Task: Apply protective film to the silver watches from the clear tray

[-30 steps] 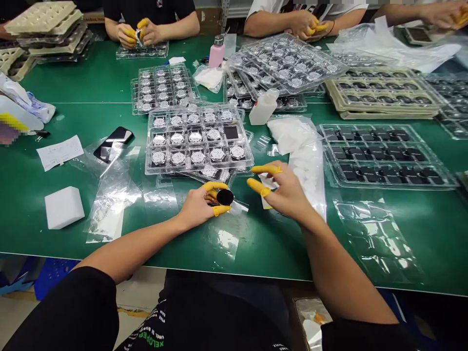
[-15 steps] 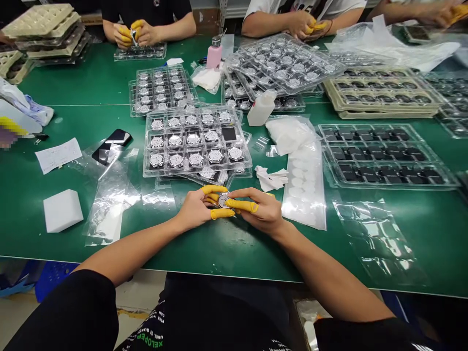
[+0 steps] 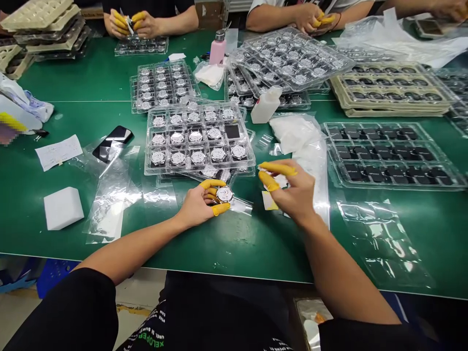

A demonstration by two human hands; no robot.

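Observation:
My left hand [image 3: 199, 201], with yellow finger cots on its fingers, is closed round the edge of a round watch [image 3: 224, 194]. The watch's pale face, printed with small marks, points up at me. Just right of it a clear plastic strip [image 3: 242, 206] lies on the table. My right hand [image 3: 290, 189], also in yellow finger cots, hovers over a crumpled white tissue [image 3: 280, 181], thumb and index finger apart on either side of it. Below those fingers is a small white and yellow square [image 3: 269, 200], partly hidden by the hand.
Stacked clear trays of watches [image 3: 197, 136] stand ahead, with a white bottle [image 3: 266, 105] behind. A tray of black pieces [image 3: 387, 153] is at right. Plastic film [image 3: 109, 195], a phone [image 3: 113, 142] and a white foam block [image 3: 63, 208] lie left. Co-workers sit opposite.
My right hand has left the watch and moved right to the tissue. The left hand keeps the watch, now more fully visible. The plastic strip and the square have come into sight.

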